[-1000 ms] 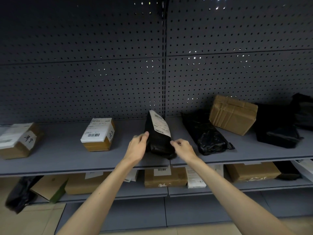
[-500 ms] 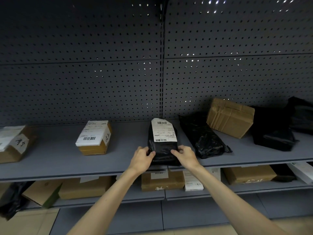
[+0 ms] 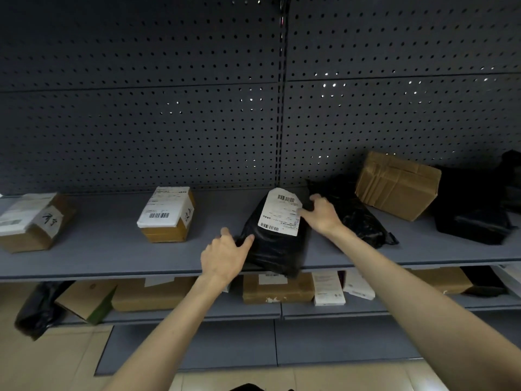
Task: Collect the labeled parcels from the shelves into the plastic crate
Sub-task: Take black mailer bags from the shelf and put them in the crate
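Mid-frame, the left hand (image 3: pixel 225 258) is pinching a lower corner of the crinkled, glossy black parcel (image 3: pixel 273 249). The right hand (image 3: pixel 321 213) is gripping its top edge beside the rectangular white label (image 3: pixel 279 213), fingers (image 3: pixel 317 198) curled.

you face a matt grey metal shelf (image 3: pixel 112 249) with a perforated back panel (image 3: pixel 141 122). at its front edge the black parcel (image 3: pixel 273 249) is glossy, crinkled plastic, its label (image 3: pixel 280 213) smooth white paper; the leaning box (image 3: pixel 396 184) is brown cardboard.

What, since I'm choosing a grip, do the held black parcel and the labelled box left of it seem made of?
Black parcel: probably thin plastic film, glossy; it wrinkles and catches highlights. Its paper label is white, matte. Labelled box: brown cardboard, matte, likely taped; square edges, white sheet on top.
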A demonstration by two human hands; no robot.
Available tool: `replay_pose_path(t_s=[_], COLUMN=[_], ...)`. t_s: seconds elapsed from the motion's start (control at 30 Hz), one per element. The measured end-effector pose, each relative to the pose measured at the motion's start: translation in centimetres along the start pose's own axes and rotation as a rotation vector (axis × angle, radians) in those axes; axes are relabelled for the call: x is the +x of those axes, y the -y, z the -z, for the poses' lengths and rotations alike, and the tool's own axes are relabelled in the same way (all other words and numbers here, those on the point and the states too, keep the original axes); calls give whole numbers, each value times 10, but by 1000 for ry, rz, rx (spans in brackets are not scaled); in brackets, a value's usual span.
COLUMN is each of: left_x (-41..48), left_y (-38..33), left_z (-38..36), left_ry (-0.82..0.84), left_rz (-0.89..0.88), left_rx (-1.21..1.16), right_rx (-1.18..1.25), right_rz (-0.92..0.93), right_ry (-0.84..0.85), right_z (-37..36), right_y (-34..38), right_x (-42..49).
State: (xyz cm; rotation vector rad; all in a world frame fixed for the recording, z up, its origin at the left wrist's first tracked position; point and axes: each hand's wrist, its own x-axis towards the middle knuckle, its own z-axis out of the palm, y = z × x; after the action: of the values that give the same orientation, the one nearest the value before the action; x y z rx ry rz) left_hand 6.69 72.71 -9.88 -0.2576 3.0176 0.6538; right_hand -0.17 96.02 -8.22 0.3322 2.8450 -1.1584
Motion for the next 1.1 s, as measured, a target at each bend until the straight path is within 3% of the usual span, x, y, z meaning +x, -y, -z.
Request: replay_pose_path(t_s=[0.13,0.23,0.37,0.53,0.7,0.83,0.93,1.1], left_x=[-12,-7,6,32,36,4,-26,-41], left_y=[-10,-12,-13,-6,3,3,-3,-13], left_z=[-1,-9,-14,-15,-5,0,-1,-14], left_ry=[6,105,173,64,35,-168,-223,-1], left_rz=[38,113,188,168,129,18,-152,-141], left_rx=[41,-145,-545,-612,-540,-328,-230,-108], right_rx=[19,80,167,242,163,-68,-172,-393], right_rz=[9,1,-28,-100,-80,95,247,245], right_ry=[140,216,88,-35,-95,-179,-44,247], right_z=[2,-5,-11,-23,-20,-2,1,-7], right_y=[2,-2,-5,-16,-22,-8,11,26], right_x=[17,13,-6,-48,-53,-23,0,20])
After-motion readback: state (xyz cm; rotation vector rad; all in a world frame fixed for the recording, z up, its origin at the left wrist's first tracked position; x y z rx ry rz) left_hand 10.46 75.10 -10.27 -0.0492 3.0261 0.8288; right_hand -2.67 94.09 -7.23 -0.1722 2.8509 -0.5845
